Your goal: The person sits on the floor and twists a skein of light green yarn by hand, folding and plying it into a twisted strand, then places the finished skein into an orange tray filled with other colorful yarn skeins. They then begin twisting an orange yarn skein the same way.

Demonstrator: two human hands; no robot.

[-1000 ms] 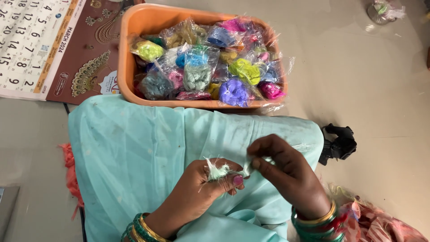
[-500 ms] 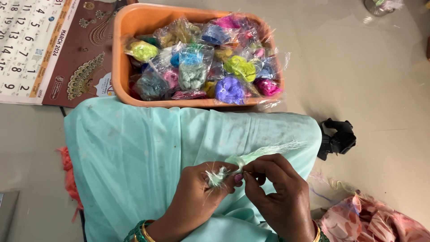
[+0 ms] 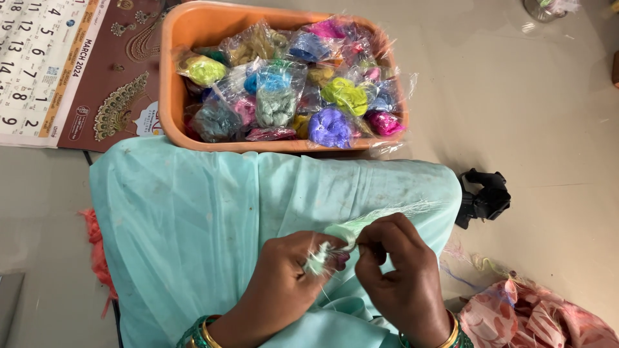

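head | left hand (image 3: 284, 283) pinches pale green thread tuft (image 3: 320, 259), right hand (image 3: 403, 270) pinched on its strands toward 2 o'clock | orange tub (image 3: 169, 77) at 12 | advice: keep strands taut, pull evenly
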